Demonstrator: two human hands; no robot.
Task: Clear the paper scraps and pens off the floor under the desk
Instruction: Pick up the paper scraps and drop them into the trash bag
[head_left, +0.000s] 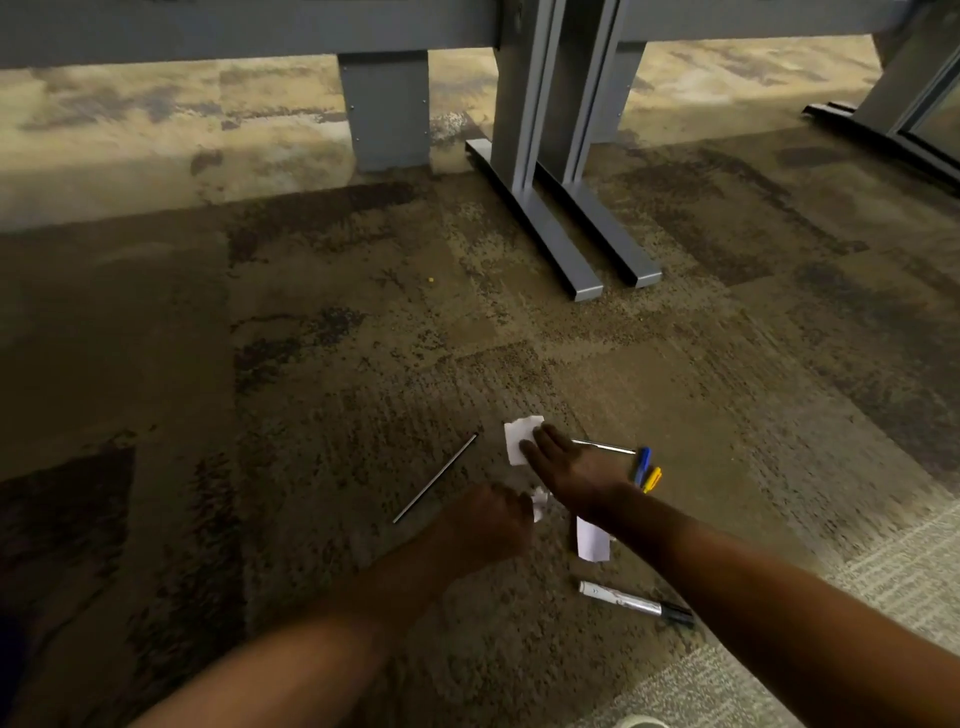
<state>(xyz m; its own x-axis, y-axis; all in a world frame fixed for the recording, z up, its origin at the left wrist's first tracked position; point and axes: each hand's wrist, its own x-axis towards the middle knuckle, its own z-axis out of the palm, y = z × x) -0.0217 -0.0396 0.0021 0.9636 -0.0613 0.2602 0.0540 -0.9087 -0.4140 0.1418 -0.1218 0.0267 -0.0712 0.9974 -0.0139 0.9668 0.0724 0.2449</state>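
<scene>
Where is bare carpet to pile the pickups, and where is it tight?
Free: the wide carpet between the thin dark pen and the desk feet, and everything left of that pen. Crowded: around the right hand, among the paper scrap, blue pen, yellow pen and marker.

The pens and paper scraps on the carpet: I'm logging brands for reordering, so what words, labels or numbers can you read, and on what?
None can be read.
Marker: dark marks on its silver barrel, too blurred to read.
Blue pen and yellow pen: no print visible.
Paper scraps: they look blank.
</scene>
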